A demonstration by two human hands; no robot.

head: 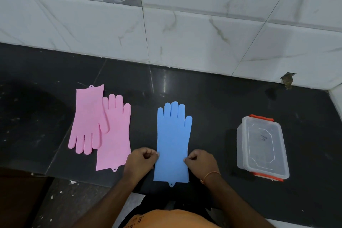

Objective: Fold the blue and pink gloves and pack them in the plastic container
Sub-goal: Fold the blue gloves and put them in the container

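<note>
The blue gloves (173,140) lie flat and stacked on the black counter (212,102), fingers pointing to the wall, cuff at the front edge. My left hand (141,161) pinches the left edge of the cuff part with curled fingers. On the opposite edge, my right hand (200,162) pinches it the same way. Two pink gloves (100,127) lie to the left, overlapping: one with fingers toward me, the other with fingers toward the wall. The clear plastic container (262,146) with orange clips stands to the right, its lid on.
A white marble-tiled wall (185,33) rises behind the counter. A small hole with debris (287,80) sits at the wall's base, back right. The counter's front edge runs just below the glove cuffs.
</note>
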